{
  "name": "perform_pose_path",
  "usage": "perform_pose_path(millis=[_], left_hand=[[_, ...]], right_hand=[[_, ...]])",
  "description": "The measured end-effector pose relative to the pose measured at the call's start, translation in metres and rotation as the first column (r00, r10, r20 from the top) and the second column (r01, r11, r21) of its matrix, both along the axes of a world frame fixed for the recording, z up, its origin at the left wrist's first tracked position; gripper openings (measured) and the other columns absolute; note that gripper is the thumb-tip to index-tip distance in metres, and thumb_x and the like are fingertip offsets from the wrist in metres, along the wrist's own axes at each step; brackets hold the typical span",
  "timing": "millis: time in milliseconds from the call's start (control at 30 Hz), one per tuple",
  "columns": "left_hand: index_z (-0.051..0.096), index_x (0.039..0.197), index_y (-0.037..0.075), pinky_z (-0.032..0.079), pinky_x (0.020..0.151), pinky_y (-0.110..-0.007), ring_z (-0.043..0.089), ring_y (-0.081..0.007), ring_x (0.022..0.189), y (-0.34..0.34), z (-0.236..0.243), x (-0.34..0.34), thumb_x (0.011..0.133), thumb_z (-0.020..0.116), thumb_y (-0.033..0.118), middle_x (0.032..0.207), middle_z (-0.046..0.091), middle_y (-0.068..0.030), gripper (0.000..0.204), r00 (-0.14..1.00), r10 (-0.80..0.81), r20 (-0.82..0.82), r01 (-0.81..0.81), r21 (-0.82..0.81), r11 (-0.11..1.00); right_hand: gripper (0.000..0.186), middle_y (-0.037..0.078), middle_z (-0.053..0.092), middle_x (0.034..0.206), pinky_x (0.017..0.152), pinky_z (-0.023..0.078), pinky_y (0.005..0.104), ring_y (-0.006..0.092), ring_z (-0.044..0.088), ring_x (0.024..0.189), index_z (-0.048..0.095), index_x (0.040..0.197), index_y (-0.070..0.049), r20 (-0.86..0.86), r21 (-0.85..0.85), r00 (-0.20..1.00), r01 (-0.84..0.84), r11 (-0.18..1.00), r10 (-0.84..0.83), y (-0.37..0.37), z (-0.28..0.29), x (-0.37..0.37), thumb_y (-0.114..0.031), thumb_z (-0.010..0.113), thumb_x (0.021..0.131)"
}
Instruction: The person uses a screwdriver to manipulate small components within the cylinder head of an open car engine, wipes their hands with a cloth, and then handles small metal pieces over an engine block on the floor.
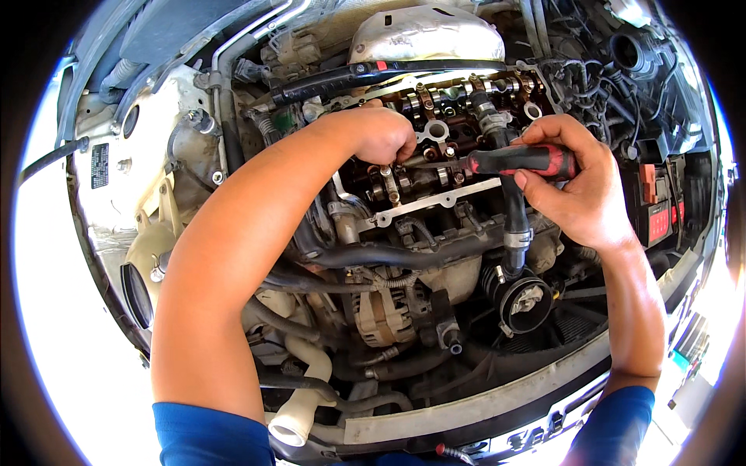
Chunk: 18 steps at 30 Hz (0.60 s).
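An engine with its top cover off lies below me, and its camshafts [426,180] show in the opened cylinder head [404,210]. My right hand [592,198] grips a screwdriver [509,161] by its black and red handle. The shaft runs level to the left, over the camshafts, to just beside my left hand. Over the left part of the cylinder head, my left hand [381,133] is closed with its fingers curled down. Whatever its fingertips hold or press on is hidden behind the hand.
A thick black hose [515,225] crosses the head near my right hand. A silver heat shield [427,37] stands behind. In front are the alternator [383,314], an open round intake duct [526,304] and a pale pipe [299,412]. The battery [659,210] sits at the right.
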<state>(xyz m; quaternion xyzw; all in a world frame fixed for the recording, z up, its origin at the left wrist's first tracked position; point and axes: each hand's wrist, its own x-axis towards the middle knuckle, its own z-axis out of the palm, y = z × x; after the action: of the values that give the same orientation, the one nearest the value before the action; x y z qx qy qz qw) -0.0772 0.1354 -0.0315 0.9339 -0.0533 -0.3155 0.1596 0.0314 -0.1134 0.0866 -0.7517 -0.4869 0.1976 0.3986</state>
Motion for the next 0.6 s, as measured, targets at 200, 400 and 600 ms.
perform_pose_path(millis=[200,400,600], left_hand=[[0.072,0.097,0.016,0.042,0.086,-0.040,0.065,-0.0230,0.088,-0.0021,0.0032,-0.0013,0.077,0.071,0.022,0.087,0.071,-0.0019,0.020,1.000,0.007,0.012,-0.006,-0.078,0.997],[0.074,0.097,0.021,0.036,0.086,-0.040,0.061,-0.0200,0.096,-0.0040,0.0005,-0.0030,0.079,0.071,0.025,0.090,0.070,0.0011,0.018,0.993,-0.049,0.105,0.052,-0.032,0.998],[0.075,0.096,0.021,0.035,0.086,-0.040,0.058,-0.0198,0.099,-0.0019,-0.0041,-0.0049,0.080,0.070,0.026,0.093,0.070,0.0019,0.017,0.997,-0.020,0.079,0.025,-0.056,0.998]], right_hand=[[0.024,-0.003,0.056,0.074,0.054,0.039,0.0198,0.0020,0.045,0.063,0.060,0.093,-0.003,0.030,0.017,1.000,-0.005,1.000,0.005,-0.0008,-0.0016,0.0028,-0.003,0.073,0.073],[0.025,-0.002,0.055,0.075,0.053,0.038,0.0202,0.0027,0.044,0.063,0.060,0.093,-0.003,0.006,0.001,1.000,0.001,1.000,-0.001,-0.0017,-0.0024,0.0036,-0.003,0.073,0.072],[0.025,-0.001,0.057,0.076,0.055,0.039,0.0214,0.0036,0.045,0.062,0.060,0.094,-0.004,0.089,0.025,0.996,0.014,1.000,-0.017,-0.0030,-0.0020,0.0025,-0.004,0.073,0.072]])
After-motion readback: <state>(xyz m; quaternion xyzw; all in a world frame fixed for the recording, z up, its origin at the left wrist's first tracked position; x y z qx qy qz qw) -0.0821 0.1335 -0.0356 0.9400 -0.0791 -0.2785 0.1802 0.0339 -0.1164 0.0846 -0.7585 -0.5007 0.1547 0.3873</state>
